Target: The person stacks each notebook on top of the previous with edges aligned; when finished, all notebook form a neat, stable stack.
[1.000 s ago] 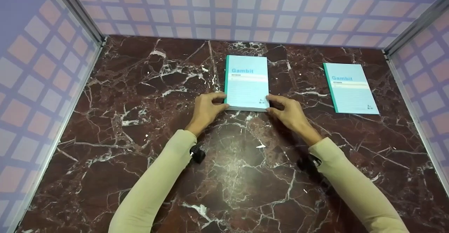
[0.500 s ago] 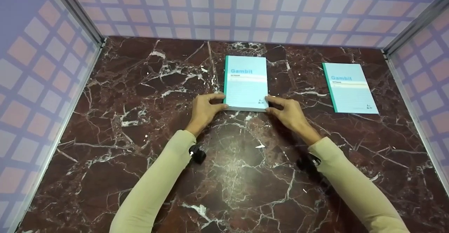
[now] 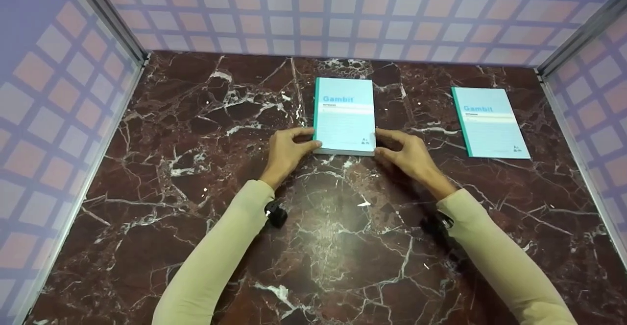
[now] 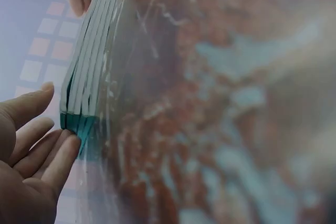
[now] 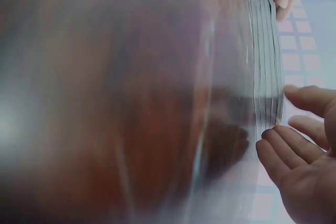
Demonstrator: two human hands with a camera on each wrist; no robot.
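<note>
A neat stack of several light-blue "Gambit" notebooks (image 3: 345, 119) with green spines lies flat on the marble table. My left hand (image 3: 286, 151) is at its left side, fingers extended against the spines (image 4: 79, 123) near the front corner and thumb at the top edge. On the opposite side my right hand (image 3: 406, 153) has its fairly straight fingertips right at the page edges (image 5: 265, 61), thumb apart from the fingers. Both wrist views show the notebooks' layered edges lined up. A single matching notebook (image 3: 491, 123) lies farther right, apart from both hands.
The dark red marble table (image 3: 196, 256) with white veins reaches to checkered panels (image 3: 313, 21) at the back and both sides. Metal posts (image 3: 110, 16) stand at the back corners. Small white flecks dot the tabletop.
My right hand has eased slightly to the right, its fingertips no longer overlapping the top cover. My left hand and the notebooks have hardly moved.
</note>
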